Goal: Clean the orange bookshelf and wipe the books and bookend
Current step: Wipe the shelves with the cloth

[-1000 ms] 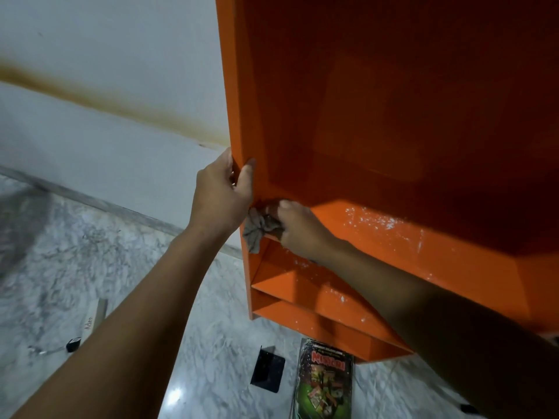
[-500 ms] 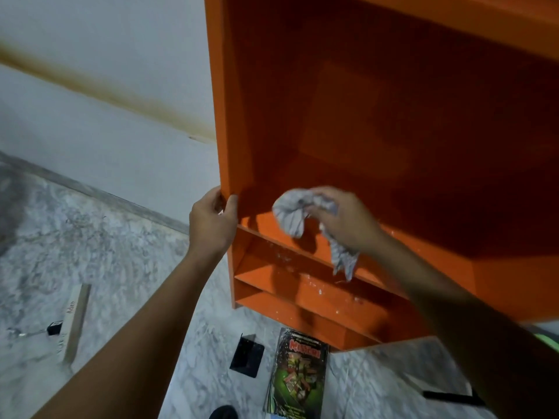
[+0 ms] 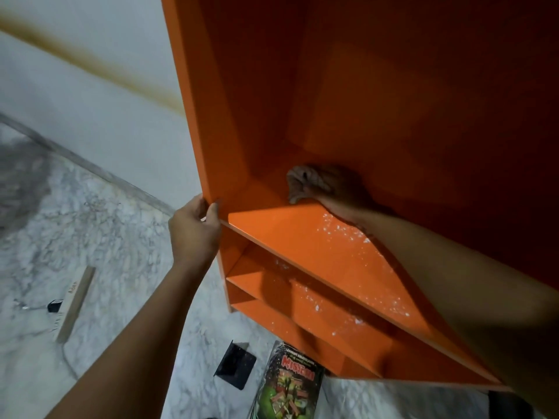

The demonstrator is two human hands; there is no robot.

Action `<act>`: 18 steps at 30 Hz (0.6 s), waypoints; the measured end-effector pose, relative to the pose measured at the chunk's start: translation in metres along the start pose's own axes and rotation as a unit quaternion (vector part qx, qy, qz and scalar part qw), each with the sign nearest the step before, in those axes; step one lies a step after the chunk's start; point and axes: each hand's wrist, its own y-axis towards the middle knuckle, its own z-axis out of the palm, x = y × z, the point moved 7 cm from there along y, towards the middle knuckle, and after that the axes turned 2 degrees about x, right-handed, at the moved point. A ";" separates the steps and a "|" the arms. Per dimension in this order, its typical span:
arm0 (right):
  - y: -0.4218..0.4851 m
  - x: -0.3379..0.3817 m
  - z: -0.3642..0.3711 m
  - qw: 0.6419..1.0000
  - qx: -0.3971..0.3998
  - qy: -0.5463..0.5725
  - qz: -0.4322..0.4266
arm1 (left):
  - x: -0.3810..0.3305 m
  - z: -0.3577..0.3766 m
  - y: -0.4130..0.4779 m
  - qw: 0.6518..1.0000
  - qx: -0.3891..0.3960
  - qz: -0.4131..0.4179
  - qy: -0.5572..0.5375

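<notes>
Orange bookshelf (image 3: pixel 230 116) fills the upper right of the view, standing on the marble floor (image 3: pixel 106 222) against a pale wall (image 3: pixel 90 40). Its top and right side are cut off by the frame.

The upper compartment is deep in shade. There the right hand (image 3: pixel 335 186) lies at the back of the shelf board (image 3: pixel 302 237), fingers curled on a bunched grey cloth (image 3: pixel 298 184). The dimness blurs where the fingers end and the cloth begins. The forearm crosses the board's right part and hides it.

The left hand (image 3: pixel 193 231) grips the front edge of the left side panel, just where the board meets it, with the thumb inside and the fingers wrapped round the outside.

White specks (image 3: pixel 341 229) dot the board and also the lower shelf (image 3: pixel 317 300) beneath it.

Left of the panel lies open floor, with a power strip (image 3: pixel 75 300) well apart from the shelf. Before the bookshelf's foot a green-covered book (image 3: pixel 290 385) lies flat, its lower end cut off by the frame. A black bookend (image 3: pixel 236 367) lies just beside it, to the left.
</notes>
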 end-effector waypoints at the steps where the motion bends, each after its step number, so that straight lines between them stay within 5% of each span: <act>1: -0.005 0.013 0.007 0.999 0.029 0.017 -0.021 | -0.001 0.000 0.000 1.000 -0.003 -0.002 0.001; 11: -0.105 0.129 0.072 0.960 0.155 0.096 -0.212 | -0.006 -0.002 0.000 0.999 0.017 -0.038 0.007; 15: -0.132 0.113 0.039 0.957 0.097 0.259 -0.088 | -0.005 0.003 -0.020 0.997 0.001 -0.078 -0.003; 18: -0.116 0.061 -0.026 0.959 -0.045 0.279 0.001 | 0.007 0.018 -0.047 0.988 0.007 -0.152 -0.023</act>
